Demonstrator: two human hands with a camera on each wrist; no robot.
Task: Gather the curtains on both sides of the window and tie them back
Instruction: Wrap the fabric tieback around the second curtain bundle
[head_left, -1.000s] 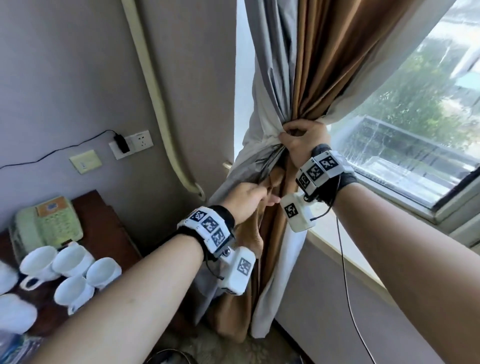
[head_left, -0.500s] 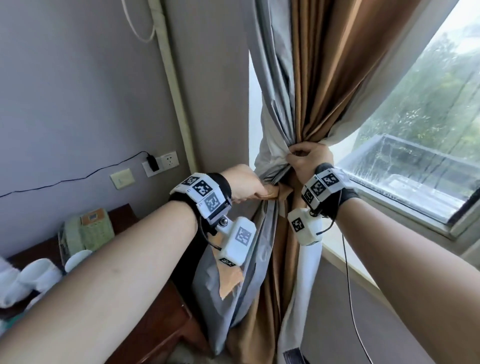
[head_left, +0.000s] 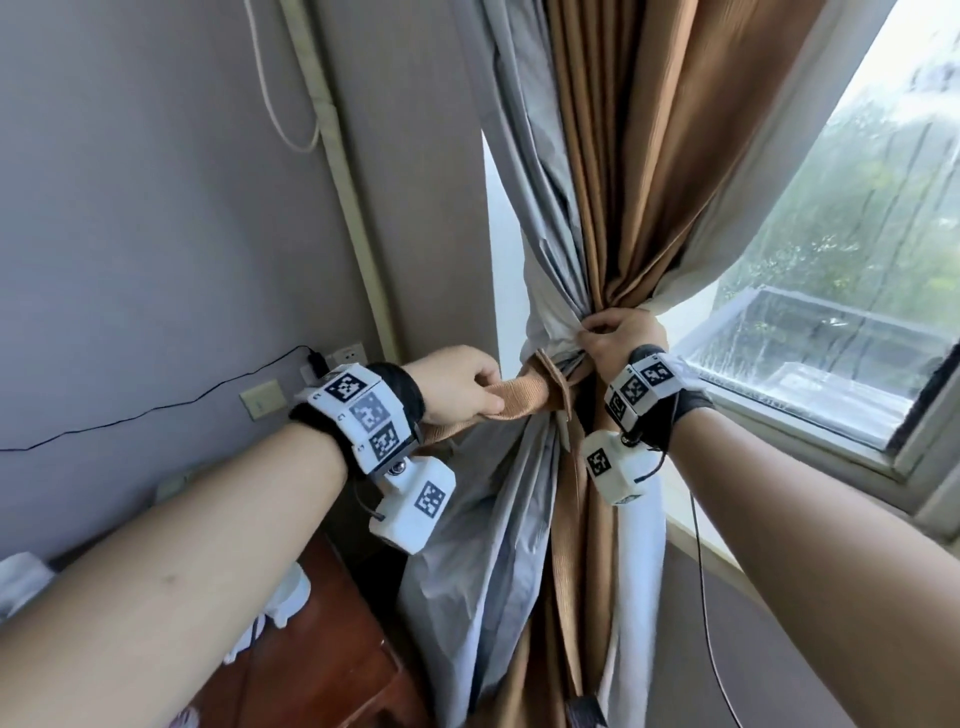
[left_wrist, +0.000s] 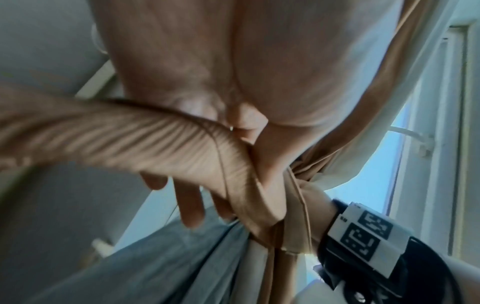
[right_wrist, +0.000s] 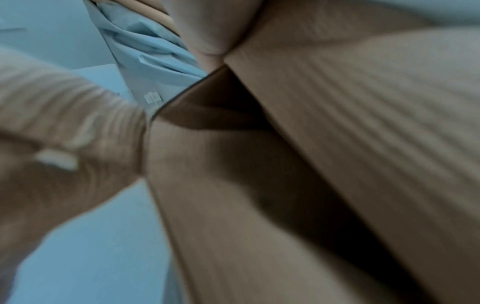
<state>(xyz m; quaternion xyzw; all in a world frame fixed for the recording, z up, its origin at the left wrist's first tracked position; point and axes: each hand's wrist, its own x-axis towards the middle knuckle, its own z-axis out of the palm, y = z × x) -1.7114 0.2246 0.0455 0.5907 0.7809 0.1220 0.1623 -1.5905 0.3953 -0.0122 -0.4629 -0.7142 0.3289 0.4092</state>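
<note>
Tieback (head_left: 524, 397) now tauter leftward

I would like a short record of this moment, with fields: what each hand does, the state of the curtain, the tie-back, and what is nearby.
left hand: left hand grips the free end of the tan tie-back strap, held out to the left
right hand: right hand grips the gathered curtain at its waist
curtain: bunched, brown fabric with grey lining
tie-back: wrapped around the bunch; whether it is fastened cannot be told
nearby: window to the right, wall socket to the left
</note>
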